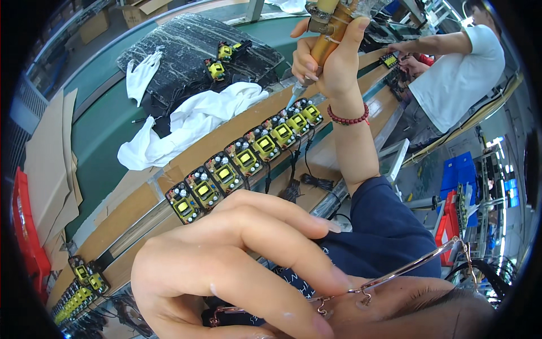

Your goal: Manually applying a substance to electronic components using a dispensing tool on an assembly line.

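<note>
Close up at the bottom, my left hand (226, 254) is curled at a pair of thin metal-framed eyeglasses (418, 261), its fingertips on the frame; the thumb is mostly out of sight. My right hand (339, 65), raised at the top, is wrapped around an amber-barrelled glue dispenser (327, 44). Its blue nozzle tip (292, 100) points down at the far end of a row of circuit boards (245, 161). These small boards carry yellow transformers and stand in black housings, with black cables hanging from the near side.
A white glove (143, 76) and white cloth (220, 110) lie beyond the row, near a scratched black board (186, 48) bearing loose circuit boards. More boards (76, 299) line up at lower left. A co-worker (457, 73) handles boards at upper right. Red bins (449, 226) flank the bench.
</note>
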Demonstrator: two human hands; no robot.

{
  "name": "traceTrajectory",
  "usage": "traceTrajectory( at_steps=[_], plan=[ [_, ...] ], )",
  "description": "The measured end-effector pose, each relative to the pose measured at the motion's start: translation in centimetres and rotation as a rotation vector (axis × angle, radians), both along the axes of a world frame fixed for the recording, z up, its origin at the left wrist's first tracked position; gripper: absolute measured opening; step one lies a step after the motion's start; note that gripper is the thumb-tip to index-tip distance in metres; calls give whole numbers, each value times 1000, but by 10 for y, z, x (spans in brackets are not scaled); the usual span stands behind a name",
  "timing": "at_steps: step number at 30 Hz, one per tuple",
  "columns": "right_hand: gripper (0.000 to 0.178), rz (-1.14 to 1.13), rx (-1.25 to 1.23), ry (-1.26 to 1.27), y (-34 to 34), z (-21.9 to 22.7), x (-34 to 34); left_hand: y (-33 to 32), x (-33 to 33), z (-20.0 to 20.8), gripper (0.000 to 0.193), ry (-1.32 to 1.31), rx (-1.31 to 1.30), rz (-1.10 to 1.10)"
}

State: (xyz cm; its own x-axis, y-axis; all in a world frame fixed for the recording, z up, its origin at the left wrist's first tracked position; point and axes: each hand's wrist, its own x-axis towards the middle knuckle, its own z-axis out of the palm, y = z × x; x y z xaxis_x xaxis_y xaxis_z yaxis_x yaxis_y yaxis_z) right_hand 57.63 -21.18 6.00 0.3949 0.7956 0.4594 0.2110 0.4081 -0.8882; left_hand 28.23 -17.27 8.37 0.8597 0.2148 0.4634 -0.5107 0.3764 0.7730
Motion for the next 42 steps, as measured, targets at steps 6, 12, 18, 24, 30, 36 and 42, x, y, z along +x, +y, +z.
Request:
traceTrajectory(
  at_steps=[6,12,18,24,30,36,42],
  plan=[
    [100,-3,-9,-12,0,0,0,4,3,-11,12,-76,-27,-28],
    [100,20,-2,-6,4,1,-6,8,-3,-5,11,-72,80,-56],
    [101,-25,-21,-25,2,1,-4,9,3,-11,10,-88,22,-103],
    [101,6,-12,-25,3,2,-6,16,5,-11,9,-161,144,-174],
    [100,-17,-11,-24,-1,1,1,16,11,-14,7,-126,24,-226],
    [99,-40,-12,-32,-1,2,-3,10,6,-6,8,-84,38,-145],
    [99,3,-9,-24,2,1,-3,19,8,-12,8,-134,112,-176]
  ],
)
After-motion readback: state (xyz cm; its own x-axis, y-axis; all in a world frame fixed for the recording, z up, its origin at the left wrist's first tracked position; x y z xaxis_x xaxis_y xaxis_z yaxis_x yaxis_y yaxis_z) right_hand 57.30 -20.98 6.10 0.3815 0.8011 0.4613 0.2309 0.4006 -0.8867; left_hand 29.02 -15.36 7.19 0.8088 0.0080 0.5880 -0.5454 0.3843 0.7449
